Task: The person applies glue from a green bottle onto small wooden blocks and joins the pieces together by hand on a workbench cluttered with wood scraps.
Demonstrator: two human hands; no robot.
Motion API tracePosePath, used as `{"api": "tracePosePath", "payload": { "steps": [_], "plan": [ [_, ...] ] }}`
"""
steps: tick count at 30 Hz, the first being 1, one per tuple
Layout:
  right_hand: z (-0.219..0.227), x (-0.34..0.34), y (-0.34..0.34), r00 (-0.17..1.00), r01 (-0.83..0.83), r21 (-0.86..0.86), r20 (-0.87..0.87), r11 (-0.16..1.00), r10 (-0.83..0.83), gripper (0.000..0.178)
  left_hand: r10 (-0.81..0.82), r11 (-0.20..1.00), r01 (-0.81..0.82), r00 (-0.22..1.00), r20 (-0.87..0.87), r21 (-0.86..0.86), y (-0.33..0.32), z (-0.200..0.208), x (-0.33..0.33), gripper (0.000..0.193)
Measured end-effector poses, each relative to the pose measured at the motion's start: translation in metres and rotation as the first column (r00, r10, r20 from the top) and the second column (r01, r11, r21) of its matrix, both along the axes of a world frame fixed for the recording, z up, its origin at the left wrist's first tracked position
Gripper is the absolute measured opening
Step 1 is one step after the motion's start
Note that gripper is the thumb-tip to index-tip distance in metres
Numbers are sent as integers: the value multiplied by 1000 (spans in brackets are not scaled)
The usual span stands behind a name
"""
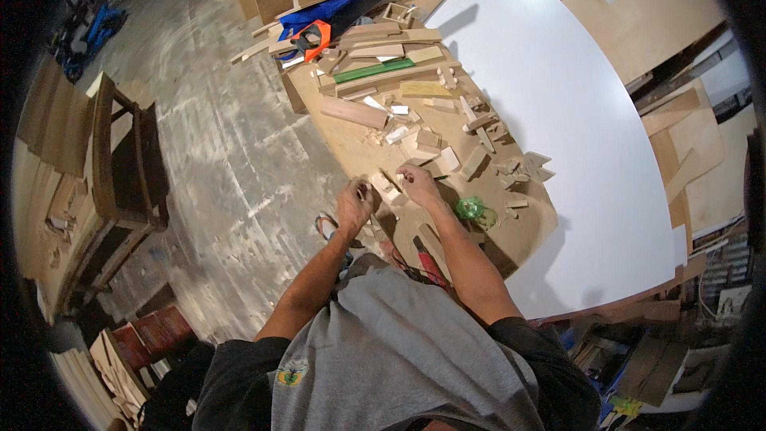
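My left hand (354, 206) is at the near left edge of a cluttered wooden worktop (339, 137), its fingers curled together. My right hand (418, 185) is a little farther right, thumb and fingers pinched. Whatever either hand holds is too small or hidden to make out. Between them lies a small pale wooden block (387, 188) with what looks like a notch or slot. Right of my right forearm sits a crumpled piece of clear green plastic (472, 209). A red-handled tool (429, 262) lies close to my body, partly covered by my shirt.
Wood offcuts (355, 112) and a green strip (373, 71) cover the worktop's far part. A handsaw with an orange handle (313, 38) rests at the far left. A large white panel (582, 136) spreads to the right. A wooden bench (104, 183) stands across the concrete floor (231, 136).
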State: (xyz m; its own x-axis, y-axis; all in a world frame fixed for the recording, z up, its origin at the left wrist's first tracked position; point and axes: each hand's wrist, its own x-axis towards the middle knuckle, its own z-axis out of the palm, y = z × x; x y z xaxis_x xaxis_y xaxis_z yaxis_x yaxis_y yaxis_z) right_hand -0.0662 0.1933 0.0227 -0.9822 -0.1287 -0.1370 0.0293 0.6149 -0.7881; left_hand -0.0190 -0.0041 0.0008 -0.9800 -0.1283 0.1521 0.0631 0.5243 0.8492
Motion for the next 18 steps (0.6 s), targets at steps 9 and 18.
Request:
{"api": "tracePosePath", "payload": {
  "steps": [9, 18],
  "plan": [
    [-8, -28, -8, 984, -176, 31, -34, 984, 177, 25, 32, 994, -42, 994, 104, 101, 4, -8, -6, 17],
    [-14, -40, -15, 961, -263, -49, -103, 964, 257, 23, 2, 1000, -4, 995, 100, 20, 3, -6, -12, 19]
  ]
}}
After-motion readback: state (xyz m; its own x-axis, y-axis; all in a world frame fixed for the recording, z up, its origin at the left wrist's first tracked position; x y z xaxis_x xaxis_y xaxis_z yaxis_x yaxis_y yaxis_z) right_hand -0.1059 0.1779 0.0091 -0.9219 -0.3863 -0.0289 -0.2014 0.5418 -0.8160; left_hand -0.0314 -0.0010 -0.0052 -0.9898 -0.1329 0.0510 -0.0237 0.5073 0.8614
